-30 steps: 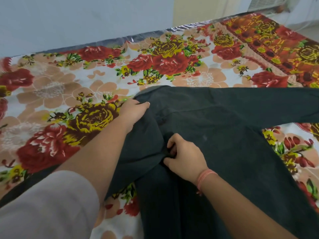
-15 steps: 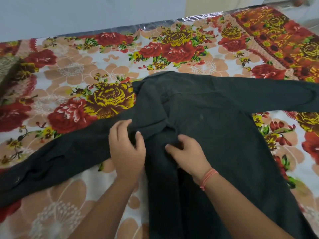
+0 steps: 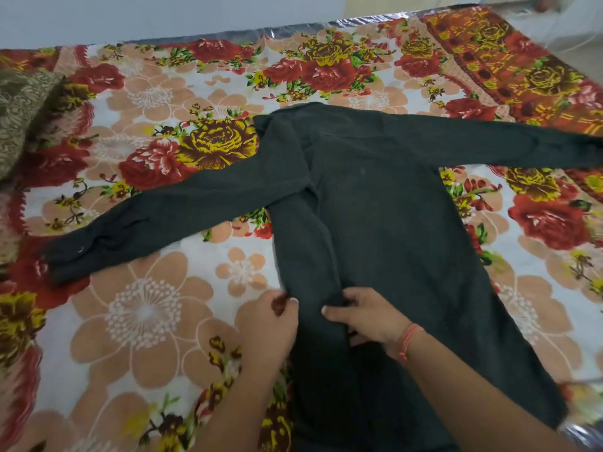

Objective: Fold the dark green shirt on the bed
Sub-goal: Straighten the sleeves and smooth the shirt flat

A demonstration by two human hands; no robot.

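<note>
Floral bedsheet [image 3: 146, 314], red, yellow and peach blooms on white, is covering the whole bed; a darker orange-red border band [image 3: 509, 60] is running beyond the shirt's right sleeve. A shiny silver strip [image 3: 293, 27] is edging the mattress beyond the collar end, with a pale plain wall [image 3: 130, 17] rising behind it. The dark green shirt [image 3: 375, 207] is lying flat in the middle of the sheet, collar end away from the person, hem running off the near edge of view. Its right sleeve [image 3: 505, 141] is stretching straight out sideways; its left sleeve [image 3: 156, 220] is angling out and toward the person, cuff bunched. The left side of the body is lying turned in over the front, making a long ridge from the collar down to the hands. The left hand [image 3: 267, 324] is pinching the shirt's folded left edge between thumb and curled fingers. The right hand [image 3: 368, 318], an orange thread [image 3: 409, 340] on its wrist, is gripping a small tuck of fabric on that ridge with bent fingers. A brown patterned cloth [image 3: 19, 119] is sitting well beyond the left cuff, apart from the shirt. Both forearms are crossing over the near part of the shirt, hiding some of it.
</note>
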